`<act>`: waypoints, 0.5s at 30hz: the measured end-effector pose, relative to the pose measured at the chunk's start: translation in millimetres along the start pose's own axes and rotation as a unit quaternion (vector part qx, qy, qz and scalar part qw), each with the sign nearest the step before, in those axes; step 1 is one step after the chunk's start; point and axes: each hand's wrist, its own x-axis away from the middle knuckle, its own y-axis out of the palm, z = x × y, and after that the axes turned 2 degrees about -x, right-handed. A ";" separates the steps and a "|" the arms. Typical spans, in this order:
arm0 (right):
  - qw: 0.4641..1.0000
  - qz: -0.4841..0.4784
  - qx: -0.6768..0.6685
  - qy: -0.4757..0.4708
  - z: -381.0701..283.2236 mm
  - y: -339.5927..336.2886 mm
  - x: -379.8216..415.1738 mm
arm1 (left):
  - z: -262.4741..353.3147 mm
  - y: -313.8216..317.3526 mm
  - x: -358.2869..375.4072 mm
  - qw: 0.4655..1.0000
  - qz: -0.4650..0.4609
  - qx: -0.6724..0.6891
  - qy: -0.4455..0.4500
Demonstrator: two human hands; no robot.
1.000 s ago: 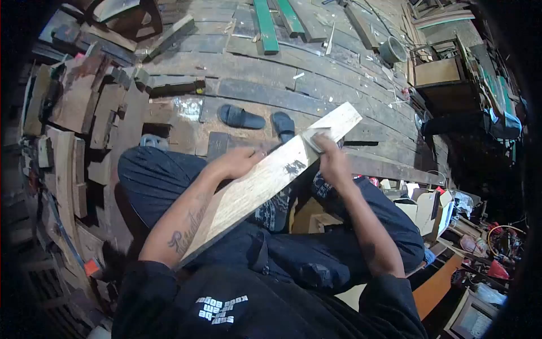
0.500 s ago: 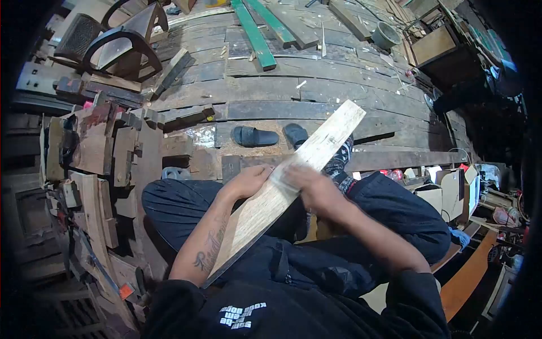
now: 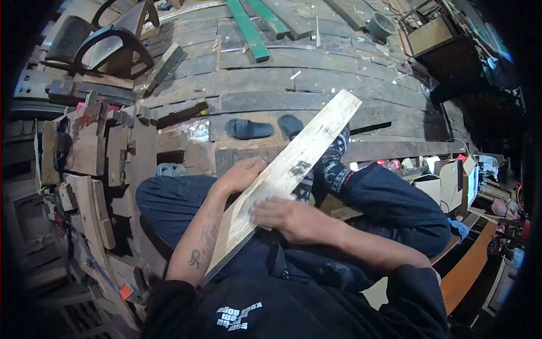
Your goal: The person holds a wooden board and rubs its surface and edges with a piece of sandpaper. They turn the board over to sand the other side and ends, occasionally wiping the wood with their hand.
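A long pale wooden board (image 3: pixel 307 144) lies slanted across my lap, its far end pointing up and right past my knees. A dark smudged patch marks its face near the middle. My left hand (image 3: pixel 243 175) is closed on the board's left edge, fingertips partly hidden behind it. On the lower half of the board, my right hand (image 3: pixel 291 217) presses a pale, slightly blurred sheet that looks like sandpaper (image 3: pixel 268 195) against the wood. Its fingers lie together over the sheet, pointing left.
Stacked wood offcuts (image 3: pixel 87 141) stand at the left. Dark slippers (image 3: pixel 248 129) rest on the plank floor (image 3: pixel 254 85) ahead, with green-painted boards (image 3: pixel 248 34) beyond. A wooden chair (image 3: pixel 116 45) is at the upper left, a bucket (image 3: pixel 381 25) at the upper right. Cardboard boxes (image 3: pixel 449 183) sit right.
My right hand has slid down the board toward my body with the sandpaper, uncovering the dark patch. My left hand keeps its hold, and the view has shifted slightly.
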 end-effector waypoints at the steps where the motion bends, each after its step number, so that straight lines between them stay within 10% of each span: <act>1: 0.999 -0.019 -0.031 -0.035 -13.9 -5.2 -4.2 | 3.5 -3.5 1.7 1.000 -0.011 -0.003 0.001; 9: 0.919 0.205 0.131 0.310 104.1 -65.1 36.8 | 11.2 -5.2 -1.6 0.998 -0.028 -0.030 -0.057; 15: 0.994 0.017 -0.072 0.080 12.2 -29.0 2.3 | -5.6 0.7 -2.8 0.997 -0.042 0.019 -0.058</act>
